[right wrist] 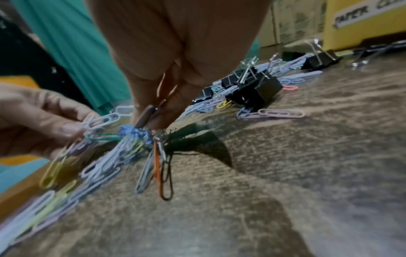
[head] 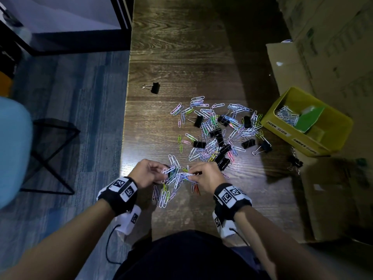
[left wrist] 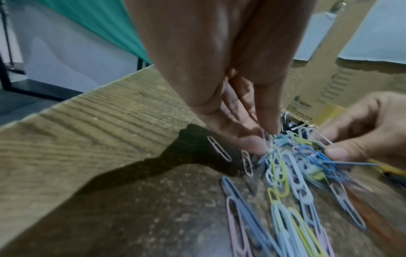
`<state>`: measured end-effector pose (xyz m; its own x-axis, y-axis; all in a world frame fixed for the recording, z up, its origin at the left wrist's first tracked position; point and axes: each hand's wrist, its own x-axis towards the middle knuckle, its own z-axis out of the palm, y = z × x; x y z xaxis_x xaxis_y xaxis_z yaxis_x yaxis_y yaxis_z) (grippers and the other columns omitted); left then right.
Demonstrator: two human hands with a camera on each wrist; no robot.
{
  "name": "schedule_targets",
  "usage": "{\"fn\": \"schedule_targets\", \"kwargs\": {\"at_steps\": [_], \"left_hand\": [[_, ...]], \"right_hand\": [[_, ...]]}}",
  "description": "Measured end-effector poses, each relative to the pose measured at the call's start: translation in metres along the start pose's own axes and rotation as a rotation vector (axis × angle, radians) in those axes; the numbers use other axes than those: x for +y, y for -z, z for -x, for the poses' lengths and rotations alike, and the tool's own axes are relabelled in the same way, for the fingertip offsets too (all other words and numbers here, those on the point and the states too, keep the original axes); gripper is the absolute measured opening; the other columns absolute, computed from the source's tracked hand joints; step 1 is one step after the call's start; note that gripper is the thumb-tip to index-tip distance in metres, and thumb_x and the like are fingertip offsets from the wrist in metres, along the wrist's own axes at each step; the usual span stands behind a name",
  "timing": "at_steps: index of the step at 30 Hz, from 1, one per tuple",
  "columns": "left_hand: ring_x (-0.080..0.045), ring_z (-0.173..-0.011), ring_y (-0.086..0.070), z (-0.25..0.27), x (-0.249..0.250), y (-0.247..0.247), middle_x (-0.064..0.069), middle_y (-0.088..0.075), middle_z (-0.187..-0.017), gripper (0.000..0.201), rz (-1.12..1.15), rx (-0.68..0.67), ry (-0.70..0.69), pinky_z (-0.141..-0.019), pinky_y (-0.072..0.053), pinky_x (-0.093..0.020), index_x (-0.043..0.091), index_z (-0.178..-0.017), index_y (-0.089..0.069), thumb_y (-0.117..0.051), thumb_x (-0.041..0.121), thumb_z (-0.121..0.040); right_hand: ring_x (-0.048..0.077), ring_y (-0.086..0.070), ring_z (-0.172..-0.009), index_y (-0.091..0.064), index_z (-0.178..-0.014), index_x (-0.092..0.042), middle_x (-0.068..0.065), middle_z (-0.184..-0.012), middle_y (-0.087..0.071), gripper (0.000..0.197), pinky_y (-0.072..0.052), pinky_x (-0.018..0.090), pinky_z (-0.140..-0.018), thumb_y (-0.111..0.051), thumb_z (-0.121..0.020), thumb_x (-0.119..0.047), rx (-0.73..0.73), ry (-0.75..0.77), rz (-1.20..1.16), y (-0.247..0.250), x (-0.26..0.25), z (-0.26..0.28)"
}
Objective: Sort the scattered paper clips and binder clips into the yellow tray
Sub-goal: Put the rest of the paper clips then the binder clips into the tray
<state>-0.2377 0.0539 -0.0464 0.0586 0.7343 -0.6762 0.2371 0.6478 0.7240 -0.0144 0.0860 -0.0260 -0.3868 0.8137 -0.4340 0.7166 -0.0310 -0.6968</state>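
I have a tangled bunch of paper clips (head: 177, 178) between my two hands, low over the near part of the bench (head: 181, 57). My left hand (head: 147, 173) pinches the left end of the bunch with thumb and fingers curled in; my right hand (head: 205, 177) pinches the right end the same way, so both grips are closed on clips. In the right wrist view several clips hang down from that grip, an orange one (right wrist: 157, 167) among them, their ends touching the bench or just above it. More loose clips lie directly under and in front of both grips.

Beyond the grips, further out and to the right, the main scatter of paper clips and black binder clips (head: 219, 136) covers the bench. One binder clip (head: 154, 87) sits alone far out to the left. The yellow tray (head: 278, 126) stands well to the right of my right grip, at the bench edge, with some paper clips already in its far compartment, labelled for them.

To do this well, I judge I should gather the bunch tight into one grip before lifting, so the dangling clips don't drop off on the way across. I'd keep binder clips out of this handful and carry it low over the bench to the paper clip compartment.
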Motion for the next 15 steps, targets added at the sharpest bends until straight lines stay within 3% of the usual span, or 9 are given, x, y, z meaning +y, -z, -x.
{"fn": "schedule_targets", "kwargs": {"at_steps": [3, 8, 10, 13, 15], "left_hand": [[-0.014, -0.057, -0.065, 0.002, 0.01, 0.005, -0.008, -0.07, -0.066, 0.02, 0.143, -0.003, 0.017, -0.058, -0.057, -0.025, 0.01, -0.078, -0.071, -0.071, -0.009, -0.07], [-0.014, -0.056, -0.066, 0.006, 0.036, 0.007, -0.009, -0.07, -0.065, 0.018, 0.267, 0.012, -0.019, -0.057, -0.057, -0.024, -0.005, -0.086, -0.065, -0.068, -0.011, -0.069], [-0.013, -0.057, -0.066, 0.009, 0.052, 0.005, -0.009, -0.07, -0.065, 0.018, 0.274, -0.013, -0.053, -0.056, -0.056, -0.023, -0.009, -0.087, -0.063, -0.067, -0.01, -0.07], [-0.014, -0.058, -0.067, 0.013, 0.082, -0.003, -0.009, -0.071, -0.068, 0.02, 0.298, -0.068, -0.121, -0.056, -0.056, -0.024, -0.005, -0.082, -0.066, -0.072, -0.003, -0.063], [-0.015, -0.06, -0.068, 0.013, 0.103, -0.011, -0.012, -0.072, -0.071, 0.035, 0.366, -0.094, -0.129, -0.056, -0.057, -0.024, 0.0, -0.08, -0.068, -0.085, 0.009, -0.051]], "right_hand": [[0.013, -0.061, -0.101, -0.073, -0.094, -0.001, 0.011, -0.104, -0.071, 0.022, -0.04, 0.019, -0.098, -0.078, -0.073, -0.009, 0.057, -0.041, -0.168, 0.009, 0.004, 0.004], [0.013, -0.066, -0.091, -0.076, -0.085, -0.013, -0.004, -0.091, -0.071, 0.019, -0.049, 0.034, -0.096, -0.083, -0.067, -0.012, 0.119, -0.119, -0.381, 0.023, 0.013, 0.005], [0.009, -0.066, -0.089, -0.075, -0.082, -0.016, -0.009, -0.088, -0.069, 0.018, -0.051, 0.03, -0.092, -0.082, -0.067, -0.01, 0.137, -0.102, -0.47, 0.035, 0.013, 0.009], [-0.002, -0.065, -0.077, -0.073, -0.078, -0.016, -0.008, -0.083, -0.069, 0.02, -0.051, 0.016, -0.078, -0.081, -0.066, -0.002, 0.209, -0.031, -0.625, 0.06, 0.008, 0.019], [-0.001, -0.066, -0.074, -0.072, -0.077, -0.013, -0.003, -0.084, -0.069, 0.021, -0.053, 0.018, -0.078, -0.079, -0.066, 0.003, 0.246, -0.028, -0.74, 0.079, 0.004, 0.027]]}}
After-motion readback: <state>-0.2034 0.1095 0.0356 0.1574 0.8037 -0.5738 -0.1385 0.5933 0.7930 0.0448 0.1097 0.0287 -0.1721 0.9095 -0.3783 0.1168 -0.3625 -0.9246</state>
